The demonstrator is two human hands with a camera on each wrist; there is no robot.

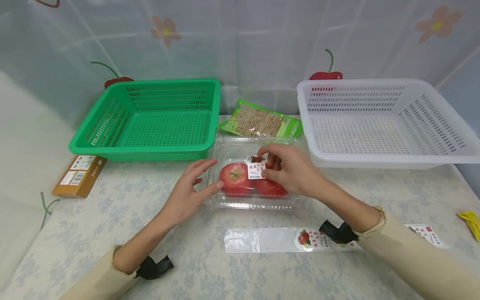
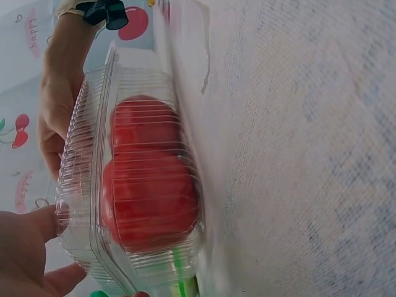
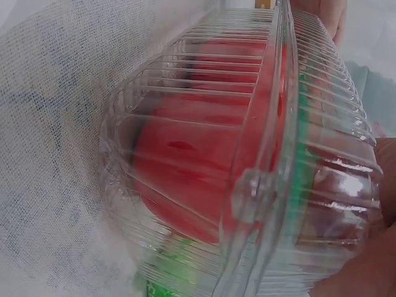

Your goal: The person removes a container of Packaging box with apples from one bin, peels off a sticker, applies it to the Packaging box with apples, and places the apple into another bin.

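A clear plastic clamshell box (image 1: pixel 258 202), lid down, lies on the table with red apples (image 1: pixel 235 177) inside. My left hand (image 1: pixel 189 191) rests at the box's left side, fingers spread and fairly straight; in the left wrist view its fingertips touch the ribbed lid (image 2: pixel 77 179). Over the lid, my right hand (image 1: pixel 294 171) holds a white printed apple label (image 1: pixel 256 171) by its right edge between thumb and curled fingers. Whether the label is stuck down cannot be told. The right wrist view shows the apples (image 3: pixel 192 148) through the box wall, with the right hand partly hidden behind the lid.
A green basket (image 1: pixel 140 152) stands behind on the left, a white basket (image 1: pixel 393 159) on the right. Between them lies a green-edged packet (image 1: pixel 258 121). A brown carton (image 1: pixel 80 177) is at far left. A label strip (image 1: pixel 258 241) lies in front, partly under the right sleeve; a yellow item (image 1: pixel 470 223) lies far right.
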